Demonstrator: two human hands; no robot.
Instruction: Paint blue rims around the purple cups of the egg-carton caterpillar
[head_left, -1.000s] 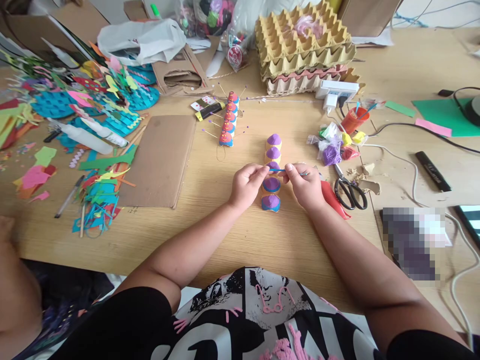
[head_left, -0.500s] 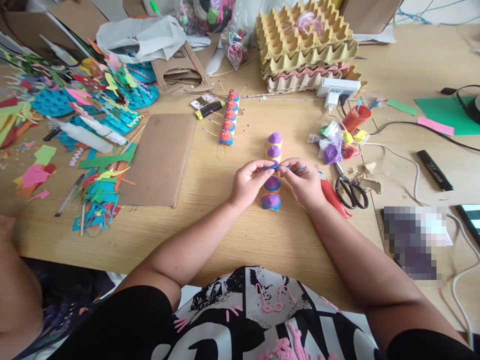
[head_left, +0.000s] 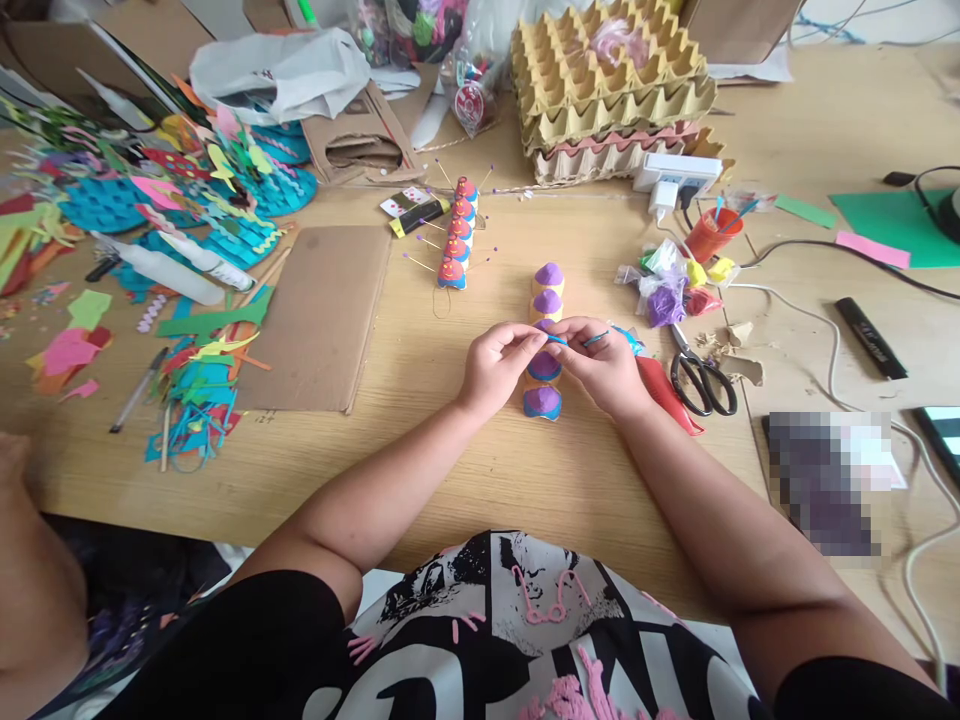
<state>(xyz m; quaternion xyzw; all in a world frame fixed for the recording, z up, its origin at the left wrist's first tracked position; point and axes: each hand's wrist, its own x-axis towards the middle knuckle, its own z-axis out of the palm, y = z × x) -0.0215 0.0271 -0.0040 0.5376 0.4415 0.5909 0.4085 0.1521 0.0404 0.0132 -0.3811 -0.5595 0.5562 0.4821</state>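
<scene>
My left hand [head_left: 501, 362] and my right hand [head_left: 600, 360] meet fingertip to fingertip over a row of egg-carton cups. Both pinch a thin blue strand of clay [head_left: 555, 339], whose far end shows above my right fingers. The egg-carton strip [head_left: 542, 402] lies on the table, its cups capped in purple with blue around the lower edges of some. My fingers hide its middle cups. Farther back stands a similar strip [head_left: 452, 270] with red caps, drawn faces and pin-like sticks at its sides.
Scissors [head_left: 703, 383] and a red packet [head_left: 670, 398] lie right of my hands, with bagged clay [head_left: 666, 303] and an orange cup [head_left: 712, 235] behind. To the left are a cardboard sheet [head_left: 319, 320] and paper scraps [head_left: 202, 385]. Egg trays [head_left: 611, 90] are stacked at the back.
My fingertips have come closer together, the right hand shifting slightly left. Less of the blue strand shows between them, and more of a blue packet appears beside my right hand.
</scene>
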